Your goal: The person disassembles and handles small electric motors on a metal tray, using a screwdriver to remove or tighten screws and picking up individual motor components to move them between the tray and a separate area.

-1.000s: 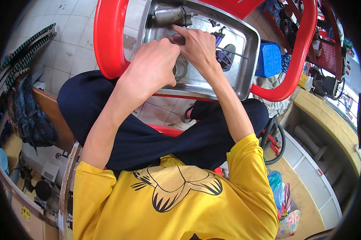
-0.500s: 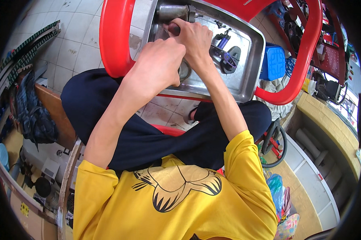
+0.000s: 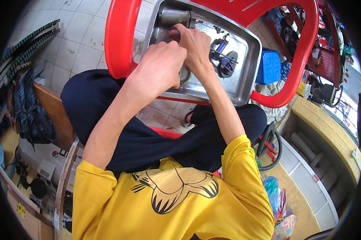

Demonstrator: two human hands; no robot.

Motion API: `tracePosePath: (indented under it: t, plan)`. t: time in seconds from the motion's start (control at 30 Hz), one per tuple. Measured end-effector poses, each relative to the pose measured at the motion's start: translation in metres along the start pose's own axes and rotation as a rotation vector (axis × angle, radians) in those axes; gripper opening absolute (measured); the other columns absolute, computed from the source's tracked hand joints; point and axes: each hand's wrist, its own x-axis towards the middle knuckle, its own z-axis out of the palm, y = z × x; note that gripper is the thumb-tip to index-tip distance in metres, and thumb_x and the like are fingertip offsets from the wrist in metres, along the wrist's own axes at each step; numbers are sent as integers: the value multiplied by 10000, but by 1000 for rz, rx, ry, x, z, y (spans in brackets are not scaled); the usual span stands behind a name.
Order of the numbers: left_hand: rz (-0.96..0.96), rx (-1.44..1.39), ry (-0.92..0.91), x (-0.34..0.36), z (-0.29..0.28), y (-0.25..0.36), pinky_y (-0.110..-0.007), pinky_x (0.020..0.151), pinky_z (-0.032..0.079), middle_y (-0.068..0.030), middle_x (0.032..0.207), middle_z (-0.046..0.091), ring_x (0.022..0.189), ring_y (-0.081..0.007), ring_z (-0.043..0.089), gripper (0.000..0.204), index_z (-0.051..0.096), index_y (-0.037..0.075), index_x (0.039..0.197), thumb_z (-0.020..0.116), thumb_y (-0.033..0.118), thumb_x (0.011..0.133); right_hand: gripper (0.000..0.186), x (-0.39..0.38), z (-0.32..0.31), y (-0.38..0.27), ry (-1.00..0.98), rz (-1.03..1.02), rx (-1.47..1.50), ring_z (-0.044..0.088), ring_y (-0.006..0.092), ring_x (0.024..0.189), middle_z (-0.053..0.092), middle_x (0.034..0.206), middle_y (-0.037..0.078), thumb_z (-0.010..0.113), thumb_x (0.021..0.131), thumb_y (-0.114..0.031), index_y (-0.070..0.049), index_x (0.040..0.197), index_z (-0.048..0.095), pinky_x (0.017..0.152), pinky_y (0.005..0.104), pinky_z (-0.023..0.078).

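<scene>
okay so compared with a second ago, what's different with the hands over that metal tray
Both hands have shifted a little up the tray, toward its far end. The right hand now presses against the grey metal cylinder there; the left hand follows, closed over a part it hides. No clear new grasp or release shows. The black and blue parts in the tray and the red chair stay put.
</scene>
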Motion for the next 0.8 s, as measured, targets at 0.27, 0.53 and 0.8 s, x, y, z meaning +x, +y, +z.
tracePosePath:
  t: [0.27, 0.53, 0.8]
  plan:
    - [19, 11, 64, -2, 5, -6, -499, 822, 564, -243, 871, 697, 893, -445, 691, 410, 669, -47, 912, 867, 70, 573, 208, -15, -22, 19, 19, -10, -21, 722, 343, 729, 742, 777, 121, 747, 830, -265, -200, 1027, 769, 624, 451, 543]
    - [-3, 14, 16, 1, -2, 3, -500, 803, 568, -260, 861, 695, 880, -449, 693, 394, 666, -55, 883, 873, 83, 577, 311, -17, -18, 12, 117, 47, -33, 719, 363, 709, 733, 759, 157, 748, 852, -363, -219, 1124, 793, 640, 454, 545]
    - [25, 30, 41, -1, 4, -3, -498, 820, 564, -248, 893, 693, 905, -434, 694, 441, 670, -50, 945, 879, 87, 582, 383, -26, -25, 16, -33, 50, -74, 725, 391, 759, 734, 799, 170, 739, 787, -175, -218, 1166, 767, 649, 489, 551]
